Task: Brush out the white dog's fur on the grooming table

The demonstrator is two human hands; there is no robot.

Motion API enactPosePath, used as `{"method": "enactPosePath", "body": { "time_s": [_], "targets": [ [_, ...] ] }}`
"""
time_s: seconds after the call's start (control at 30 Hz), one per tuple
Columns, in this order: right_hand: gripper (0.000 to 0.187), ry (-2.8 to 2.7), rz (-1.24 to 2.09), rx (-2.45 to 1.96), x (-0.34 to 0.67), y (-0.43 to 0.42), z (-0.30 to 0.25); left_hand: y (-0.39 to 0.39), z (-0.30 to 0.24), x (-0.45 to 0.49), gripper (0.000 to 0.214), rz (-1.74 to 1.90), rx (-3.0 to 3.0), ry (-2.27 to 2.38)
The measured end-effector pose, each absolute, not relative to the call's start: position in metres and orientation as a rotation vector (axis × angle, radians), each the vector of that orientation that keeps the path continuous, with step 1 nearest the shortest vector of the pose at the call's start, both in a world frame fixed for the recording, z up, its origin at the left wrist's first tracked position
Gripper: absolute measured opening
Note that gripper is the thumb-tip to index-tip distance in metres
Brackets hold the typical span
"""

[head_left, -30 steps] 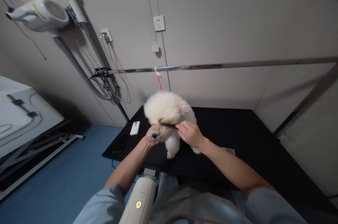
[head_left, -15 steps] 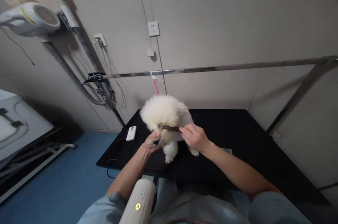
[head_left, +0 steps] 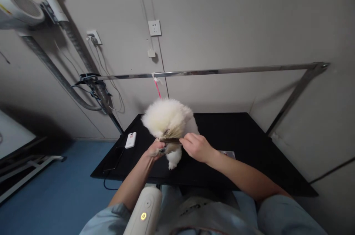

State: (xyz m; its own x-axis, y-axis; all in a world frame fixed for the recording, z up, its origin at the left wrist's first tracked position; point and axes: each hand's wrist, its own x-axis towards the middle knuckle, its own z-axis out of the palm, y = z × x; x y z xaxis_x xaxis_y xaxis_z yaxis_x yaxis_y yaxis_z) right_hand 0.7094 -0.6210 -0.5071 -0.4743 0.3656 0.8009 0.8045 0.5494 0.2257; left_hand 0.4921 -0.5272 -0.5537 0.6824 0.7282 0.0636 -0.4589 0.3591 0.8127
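A fluffy white dog [head_left: 166,116] is on the black grooming table [head_left: 222,128], its head tilted down toward me. My left hand [head_left: 156,149] is closed around its muzzle from the left side. In my right hand [head_left: 197,147] I pinch the end of a dark, narrow comb [head_left: 172,140]. The comb lies level across the dog's face, just below the eye, its far end close to my left thumb. Its teeth are too small to make out. One white front paw [head_left: 173,161] shows below the comb.
A pink loop [head_left: 158,89] ties down from the metal bar [head_left: 194,72] behind the dog. On the table's left lie a white phone-like device [head_left: 131,140] and a dark phone [head_left: 114,159] with a cable. A dryer [head_left: 22,7] with hoses hangs left. A clear flat case [head_left: 227,154] lies right.
The comb has come down from beside the dog's eye to its muzzle, with my right hand following. My view has turned slightly right, and the dog's second front paw is now hidden.
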Motion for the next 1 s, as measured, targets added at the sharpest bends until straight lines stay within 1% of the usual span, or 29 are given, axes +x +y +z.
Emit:
{"method": "enactPosePath", "body": {
  "time_s": [0.1,0.2,0.37,0.53,0.63,0.73,0.87,1.0],
  "targets": [
    [0.021,-2.038,-0.795,-0.976,0.710,-0.625,-0.509,-0.532,-0.549,0.495,0.037,0.808,0.967,0.285],
    [0.022,-2.009,-0.771,-0.978,0.709,-0.630,-0.509,-0.537,-0.544,0.498,0.040,0.819,1.003,0.277],
    [0.024,-2.091,-0.785,-1.016,0.708,-0.630,-0.507,-0.545,-0.538,0.502,0.055,0.832,1.059,0.302],
    [0.021,-1.938,-0.802,-1.015,0.720,-0.636,-0.511,-0.548,-0.536,0.503,0.077,0.845,1.035,0.317],
    [0.021,-1.942,-0.755,-0.991,0.712,-0.637,-0.516,-0.549,-0.537,0.503,0.084,0.864,1.031,0.348],
    [0.022,-2.020,-0.742,-0.996,0.708,-0.631,-0.521,-0.549,-0.537,0.503,0.083,0.855,1.028,0.364],
    [0.021,-1.899,-0.766,-1.018,0.718,-0.630,-0.528,-0.551,-0.535,0.503,0.078,0.855,0.998,0.355],
    [0.020,-1.808,-0.658,-1.008,0.711,-0.638,-0.539,-0.553,-0.533,0.505,0.081,0.869,0.993,0.341]
  ]
}}
